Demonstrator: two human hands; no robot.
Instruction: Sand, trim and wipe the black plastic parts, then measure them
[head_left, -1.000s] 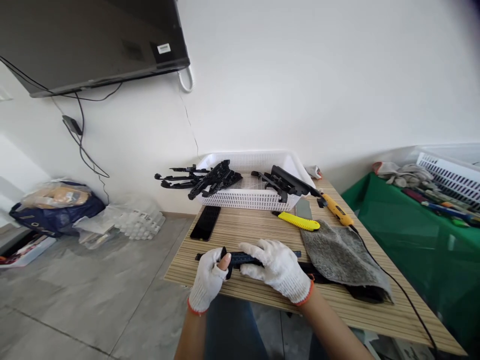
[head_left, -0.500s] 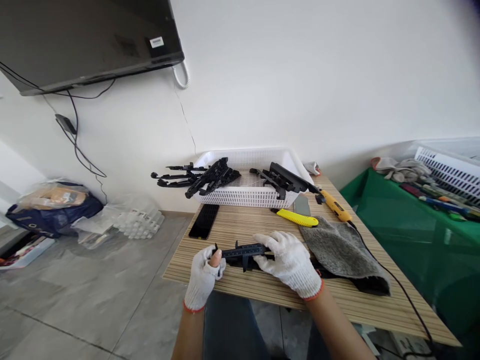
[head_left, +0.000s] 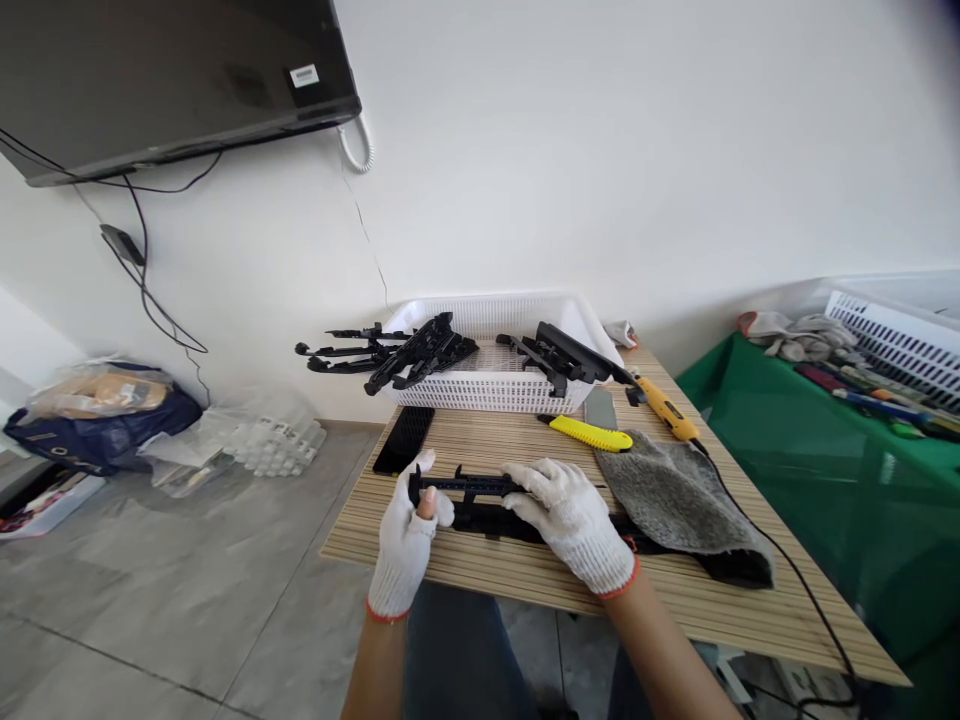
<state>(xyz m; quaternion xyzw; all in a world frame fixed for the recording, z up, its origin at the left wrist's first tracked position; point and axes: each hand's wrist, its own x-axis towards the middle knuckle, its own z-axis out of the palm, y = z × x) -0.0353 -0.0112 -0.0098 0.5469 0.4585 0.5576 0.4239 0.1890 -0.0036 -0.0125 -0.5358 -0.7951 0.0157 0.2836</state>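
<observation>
A black vernier caliper (head_left: 480, 486) is held level between my two gloved hands, low over the front of the table. My left hand (head_left: 407, 530) is closed on its fixed-jaw end, with the bare thumb tip showing through the white glove. My right hand (head_left: 566, 515) grips the other end of the beam, which its fingers partly cover. The jaws stand apart with nothing visible between them. Just below the caliper, a long black plastic part (head_left: 495, 522) lies on the table, its right portion running under my right hand.
Behind sits a white basket (head_left: 487, 392) with black plastic parts (head_left: 420, 350) across its rim. A phone (head_left: 405, 440), yellow utility knife (head_left: 589, 432), grey cloth (head_left: 675, 495) and corded yellow tool (head_left: 667, 408) lie on the table (head_left: 465, 568). A green-covered surface (head_left: 787, 450) adjoins at right.
The caliper has turned and risen slightly away from me, and its sliding jaw now sits nearer the left end. My left hand has tilted upward with its fingers spread more around the jaw end.
</observation>
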